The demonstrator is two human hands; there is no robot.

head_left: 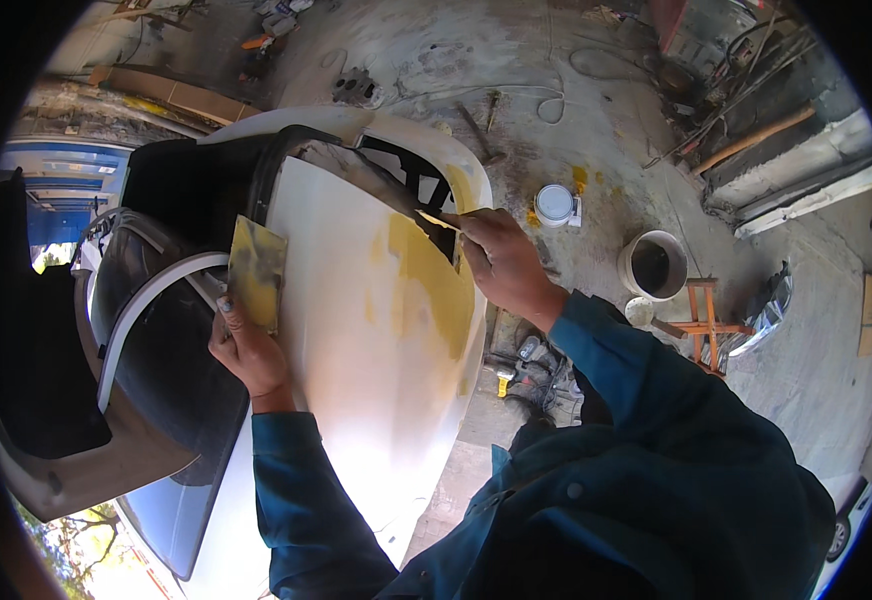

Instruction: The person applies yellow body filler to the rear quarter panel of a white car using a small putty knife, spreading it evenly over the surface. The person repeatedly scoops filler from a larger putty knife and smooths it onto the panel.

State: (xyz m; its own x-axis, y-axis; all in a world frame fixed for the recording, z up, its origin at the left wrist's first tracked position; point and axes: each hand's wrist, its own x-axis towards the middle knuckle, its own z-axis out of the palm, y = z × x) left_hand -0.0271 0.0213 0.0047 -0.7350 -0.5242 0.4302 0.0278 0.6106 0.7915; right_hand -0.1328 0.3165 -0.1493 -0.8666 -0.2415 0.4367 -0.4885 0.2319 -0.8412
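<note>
Nearest, two dark teal sleeves rise from the lower edge toward a white car body panel [346, 400] smeared with yellow filler [436, 280]. That panel is broad, smooth and curved; the yellow patch runs along its right side up to a black-edged opening at its far end, and fainter yellowish streaks cross its middle.

On the left, the left hand [246, 350] grips the lower edge of a flat square board stained yellow and grey [256, 270], fingers closed around it, holding it upright against the panel's left edge. Just left of it lie a dark window and white curved trim. On the right, the right hand [501, 260] is closed on a thin spreader blade [436, 219] whose tip touches the far end of the yellow patch, at the rim of the opening.

Past the panel's right edge the concrete floor is open but cluttered: a dark-filled round bucket [653, 265] and a small wooden stool [701, 315] sit well right of the right hand, and a white-lidded round tin [555, 204] stands farther off.
</note>
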